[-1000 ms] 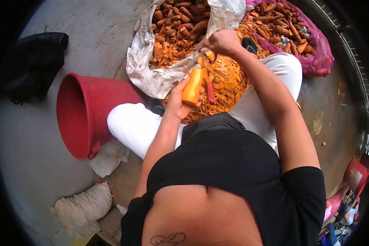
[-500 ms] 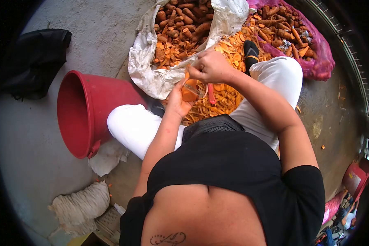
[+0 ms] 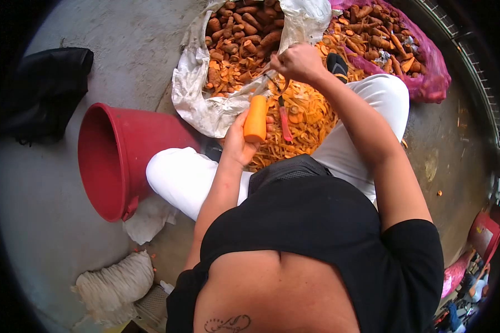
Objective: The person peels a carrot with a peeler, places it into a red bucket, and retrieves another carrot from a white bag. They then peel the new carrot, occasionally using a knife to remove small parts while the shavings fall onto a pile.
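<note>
A smooth, peeled carrot (image 3: pixel 255 119) stands nearly upright in my left hand (image 3: pixel 239 139), whose fingers are wrapped round it. Above and to its right, my right hand (image 3: pixel 299 62) is closed in a fist, apart from the carrot. A thin dark tool, seemingly a peeler (image 3: pixel 269 74), sticks out of that fist; most of it is hidden. A red-handled knife (image 3: pixel 285 123) lies on the heap of orange peelings (image 3: pixel 305 133) between my legs. Beyond my hands, unpeeled carrots (image 3: pixel 244 33) fill an open white sack (image 3: pixel 186 91).
To the left a red bucket (image 3: pixel 155 130) lies on its side, its mouth facing left. More carrots sit in a pink mesh sack (image 3: pixel 433 83) at the far right. A black cloth or bag (image 3: pixel 53 91) and a rolled whitish sack (image 3: pixel 116 283) lie on the floor.
My right hand has moved up and away from the carrot, off to the right. The carrot now shows whole in my left hand, and the red-handled knife is more exposed.
</note>
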A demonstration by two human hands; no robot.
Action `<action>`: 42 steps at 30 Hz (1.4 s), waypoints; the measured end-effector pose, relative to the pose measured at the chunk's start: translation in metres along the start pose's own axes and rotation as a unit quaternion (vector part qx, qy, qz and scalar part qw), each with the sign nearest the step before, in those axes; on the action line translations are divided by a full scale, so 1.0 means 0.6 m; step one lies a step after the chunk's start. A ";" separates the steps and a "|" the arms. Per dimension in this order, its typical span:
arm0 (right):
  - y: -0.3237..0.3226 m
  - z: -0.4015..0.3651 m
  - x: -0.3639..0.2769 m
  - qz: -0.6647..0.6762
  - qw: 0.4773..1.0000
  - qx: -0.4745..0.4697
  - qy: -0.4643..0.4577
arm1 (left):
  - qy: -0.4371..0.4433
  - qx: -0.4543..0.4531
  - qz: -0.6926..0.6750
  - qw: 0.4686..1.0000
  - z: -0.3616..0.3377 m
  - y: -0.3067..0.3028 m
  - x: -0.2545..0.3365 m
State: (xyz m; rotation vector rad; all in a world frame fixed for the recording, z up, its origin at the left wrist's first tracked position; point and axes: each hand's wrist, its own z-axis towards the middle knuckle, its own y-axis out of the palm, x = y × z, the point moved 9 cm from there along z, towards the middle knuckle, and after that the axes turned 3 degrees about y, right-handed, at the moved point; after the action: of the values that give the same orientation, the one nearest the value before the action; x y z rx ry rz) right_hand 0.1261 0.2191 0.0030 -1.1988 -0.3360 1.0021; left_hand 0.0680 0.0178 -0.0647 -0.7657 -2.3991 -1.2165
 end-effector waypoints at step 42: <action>0.050 0.015 0.026 -0.081 0.973 -0.185 0.114 | -0.037 -0.063 -0.039 0.997 -0.014 -0.004 -0.012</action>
State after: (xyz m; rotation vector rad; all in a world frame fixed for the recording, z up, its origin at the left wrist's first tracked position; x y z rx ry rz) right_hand 0.1144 0.2372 -0.0243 -1.5801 -0.4435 0.6670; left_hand 0.0729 0.0077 -0.0652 -0.7735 -2.4499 -1.4055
